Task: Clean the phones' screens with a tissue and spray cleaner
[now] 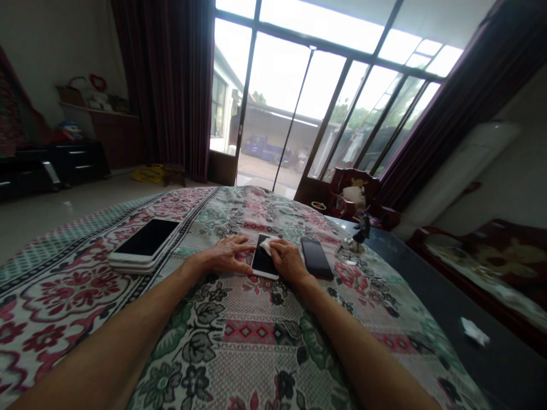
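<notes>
A white-edged smartphone lies face up on the patterned tablecloth, its screen dark. My left hand rests flat with fingers spread, the fingertips touching the phone's left edge. Pinched in my right hand is a white tissue, pressed on the upper part of the screen. Just right of that hand lies a dark phone with a red edge. Farther left is a stack of white tablets, the top one with its black screen up.
A small dark figurine stands near the table's right side. Crumpled white paper lies on a dark surface at right. Beyond the table are a wooden chair, a wooden sofa and a glass door between dark curtains.
</notes>
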Motion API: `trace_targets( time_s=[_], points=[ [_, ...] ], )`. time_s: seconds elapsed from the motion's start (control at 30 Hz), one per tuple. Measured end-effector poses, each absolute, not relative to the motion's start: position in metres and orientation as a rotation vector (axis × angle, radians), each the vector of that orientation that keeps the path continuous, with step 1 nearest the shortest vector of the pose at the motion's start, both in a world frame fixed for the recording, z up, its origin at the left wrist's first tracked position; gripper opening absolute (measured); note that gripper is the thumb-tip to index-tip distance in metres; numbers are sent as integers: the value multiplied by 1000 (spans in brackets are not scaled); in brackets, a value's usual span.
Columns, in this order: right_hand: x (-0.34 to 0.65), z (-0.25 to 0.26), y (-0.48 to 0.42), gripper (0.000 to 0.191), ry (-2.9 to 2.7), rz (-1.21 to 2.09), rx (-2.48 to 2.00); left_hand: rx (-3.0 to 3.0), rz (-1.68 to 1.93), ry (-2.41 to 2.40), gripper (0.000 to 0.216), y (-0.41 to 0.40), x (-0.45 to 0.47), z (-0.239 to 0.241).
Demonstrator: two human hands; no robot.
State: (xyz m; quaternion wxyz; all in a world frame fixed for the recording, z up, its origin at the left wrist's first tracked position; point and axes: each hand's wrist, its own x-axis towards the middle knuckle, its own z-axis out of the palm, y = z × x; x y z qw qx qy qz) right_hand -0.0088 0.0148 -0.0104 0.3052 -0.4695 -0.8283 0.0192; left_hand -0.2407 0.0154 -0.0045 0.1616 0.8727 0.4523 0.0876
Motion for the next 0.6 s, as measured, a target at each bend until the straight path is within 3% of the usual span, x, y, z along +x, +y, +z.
trace_targets(
  time_s=[0.6],
  points=[
    [-4, -14, -35, 22, -2086, 152, -974, 2493, 251, 1310, 82, 10, -238, 1]
  ],
)
